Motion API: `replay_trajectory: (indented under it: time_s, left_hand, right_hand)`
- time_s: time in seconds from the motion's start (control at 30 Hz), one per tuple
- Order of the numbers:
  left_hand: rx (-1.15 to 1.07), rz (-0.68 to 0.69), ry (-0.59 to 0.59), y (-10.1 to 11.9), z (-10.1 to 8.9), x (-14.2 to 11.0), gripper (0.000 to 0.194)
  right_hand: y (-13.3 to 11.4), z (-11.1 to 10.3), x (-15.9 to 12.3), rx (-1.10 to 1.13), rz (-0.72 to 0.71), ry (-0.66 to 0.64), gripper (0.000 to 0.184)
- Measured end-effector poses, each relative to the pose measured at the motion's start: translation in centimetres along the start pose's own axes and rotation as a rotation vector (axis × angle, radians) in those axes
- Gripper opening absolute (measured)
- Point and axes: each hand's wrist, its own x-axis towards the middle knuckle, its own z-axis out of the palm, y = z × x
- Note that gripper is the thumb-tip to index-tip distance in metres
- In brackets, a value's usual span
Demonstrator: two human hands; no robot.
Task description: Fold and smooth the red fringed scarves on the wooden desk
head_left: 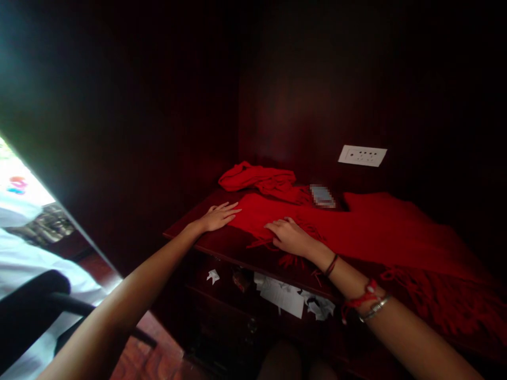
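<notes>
Dark surface, mid-frame: your left hand lies spread beside red cloth; your right hand curls over it, pinch unclear. Flat left-hand pressure should limit bunching.

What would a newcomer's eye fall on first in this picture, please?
The vivid red fringed cloth spread over the dark reddish-brown desktop comes first, with the bare left hand and bare right hand toward its left end. Next is the white rectangular socket plate on the dark back wall, above the cloth.
</notes>
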Motion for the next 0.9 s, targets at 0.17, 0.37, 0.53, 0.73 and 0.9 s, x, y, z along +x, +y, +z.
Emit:
replay_trajectory:
  time_s: [0.17, 0.37, 0.53, 0.73, 0.9]
  left_hand:
    - [-0.006, -0.006, -0.010, -0.3, 0.2, 0.2, 0.043]
    - [-0.002, -0.005, 0.007, 0.1, 0.1, 0.1, 0.043]
    - [0.011, -0.006, 0.026, 0.2, 0.1, 0.1, 0.044]
    - [0.023, -0.012, 0.031, 0.1, 0.1, 0.1, 0.043]
    - [0.006, -0.027, 0.027, 0.5, -0.2, -0.1, 0.043]
  right_hand:
    - [3.9, -2.2, -3.0, 0.198, -0.018, -0.199, 0.022]
    - [6.9, -4.6, -6.9, 0.425, 0.252, -0.209, 0.018]
    - [2.2, -2.8, -3.3, 0.212, 0.231, 0.076, 0.044]
    - [-2.1, 0.4, -0.2, -0.231, 0.257, -0.062, 0.039]
    - [-0.8, 0.4, -0.7, -0.347, 0.271, 0.013, 0.029]
